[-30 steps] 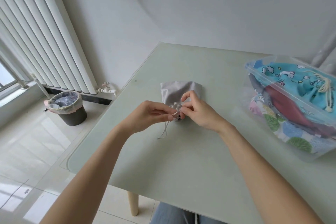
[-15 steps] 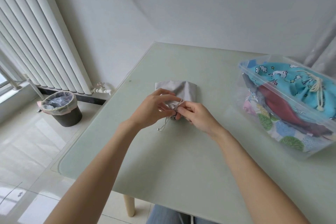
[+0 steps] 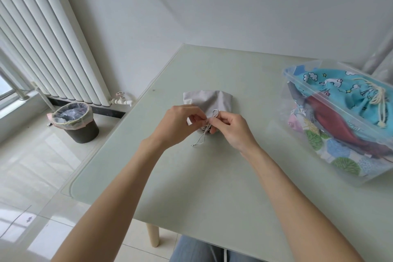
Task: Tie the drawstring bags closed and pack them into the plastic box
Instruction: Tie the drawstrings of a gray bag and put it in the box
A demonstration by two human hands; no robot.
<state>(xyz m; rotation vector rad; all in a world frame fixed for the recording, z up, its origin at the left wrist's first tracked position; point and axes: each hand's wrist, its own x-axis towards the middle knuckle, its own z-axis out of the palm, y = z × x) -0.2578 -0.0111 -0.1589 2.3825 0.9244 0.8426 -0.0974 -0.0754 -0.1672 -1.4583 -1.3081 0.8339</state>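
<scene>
Now both hands pinch drawstring at grey bag.

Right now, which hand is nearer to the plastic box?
Right. The right hand holds the bag's cord beside the plastic box; the left hand is farther away.

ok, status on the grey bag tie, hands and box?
Left hand and right hand both pinch the white drawstring. Small grey fabric bag lies on table, knot unfinished. Clear plastic box right, already holding bags. Path unobstructed.
</scene>
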